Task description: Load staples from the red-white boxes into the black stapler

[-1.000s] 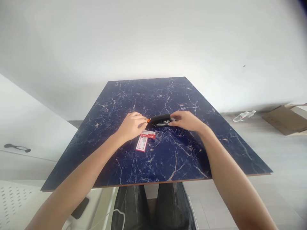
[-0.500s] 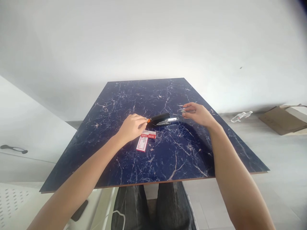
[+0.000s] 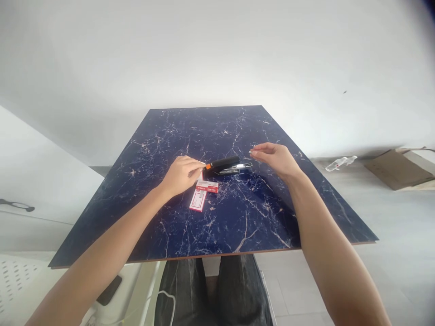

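Note:
A black stapler (image 3: 226, 162) with an orange end lies open on the table, its silvery metal magazine (image 3: 244, 166) sticking out to the right. My left hand (image 3: 183, 174) is closed with its fingertips on the orange end. Just right of the magazine and slightly above it, my right hand (image 3: 273, 156) is held in a pinch. Something small and pale shows at those fingertips, too small to name. Below the stapler, a small red and white box (image 3: 208, 186) overlaps another red and white box (image 3: 197, 200), beside my left hand.
The dark blue marble-patterned table (image 3: 217, 231) reaches to a white wall (image 3: 210, 54). On the floor at right are a clear plastic bottle (image 3: 337, 164) and a cardboard box (image 3: 390, 170). A dark phone-like object (image 3: 109, 290) lies at lower left, below table height.
My right hand has moved left towards the stapler and its fingers have drawn together. My left hand stays at the orange end. The whole view has shifted slightly.

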{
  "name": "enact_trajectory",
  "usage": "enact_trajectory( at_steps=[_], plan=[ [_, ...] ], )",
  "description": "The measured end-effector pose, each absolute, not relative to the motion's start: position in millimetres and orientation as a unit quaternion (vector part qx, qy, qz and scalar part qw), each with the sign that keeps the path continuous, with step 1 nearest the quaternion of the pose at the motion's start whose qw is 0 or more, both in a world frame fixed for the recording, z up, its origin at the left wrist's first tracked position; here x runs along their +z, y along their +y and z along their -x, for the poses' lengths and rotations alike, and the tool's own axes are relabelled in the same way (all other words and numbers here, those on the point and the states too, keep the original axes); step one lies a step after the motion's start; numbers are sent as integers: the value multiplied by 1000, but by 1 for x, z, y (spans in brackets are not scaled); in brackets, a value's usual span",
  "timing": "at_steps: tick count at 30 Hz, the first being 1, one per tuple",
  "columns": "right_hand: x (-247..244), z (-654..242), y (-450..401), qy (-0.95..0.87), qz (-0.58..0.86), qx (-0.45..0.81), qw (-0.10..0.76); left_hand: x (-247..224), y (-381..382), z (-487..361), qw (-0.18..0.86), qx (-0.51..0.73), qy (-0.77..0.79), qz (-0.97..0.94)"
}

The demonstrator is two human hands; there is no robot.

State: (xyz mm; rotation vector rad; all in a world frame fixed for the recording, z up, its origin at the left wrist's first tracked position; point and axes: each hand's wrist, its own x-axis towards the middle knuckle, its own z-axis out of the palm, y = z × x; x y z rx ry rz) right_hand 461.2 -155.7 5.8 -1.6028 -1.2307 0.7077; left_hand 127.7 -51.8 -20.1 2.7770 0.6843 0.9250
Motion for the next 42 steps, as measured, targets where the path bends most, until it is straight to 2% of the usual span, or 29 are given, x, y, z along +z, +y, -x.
enact_trajectory(
  at_steps=[7, 14, 27, 30, 33, 36, 39, 42],
  plan=[
    [12, -445, -157, -641, 651, 218, 344, -17, -50, -126, 83, 302, 260, -914],
    [3, -449, -153, -681, 653, 197, 267, -17, -49, -125, 81, 305, 249, -916],
    [4, -452, -154, -658, 675, 209, 259, -15, -51, -125, 109, 293, 243, -918],
    [14, -446, -162, -587, 749, 167, 257, -12, -57, -131, 141, 273, 262, -915],
    [22, -420, -170, -530, 810, 152, 201, -8, -66, -142, 165, 228, 315, -906],
    [19, -385, -172, -584, 778, 143, 182, -5, -70, -150, 175, 207, 350, -896],
    [5, -365, -167, -632, 740, 109, 202, -4, -69, -153, 181, 208, 353, -894],
    [-12, -367, -156, -668, 694, 136, 231, -4, -67, -154, 177, 213, 347, -896]
  ],
)
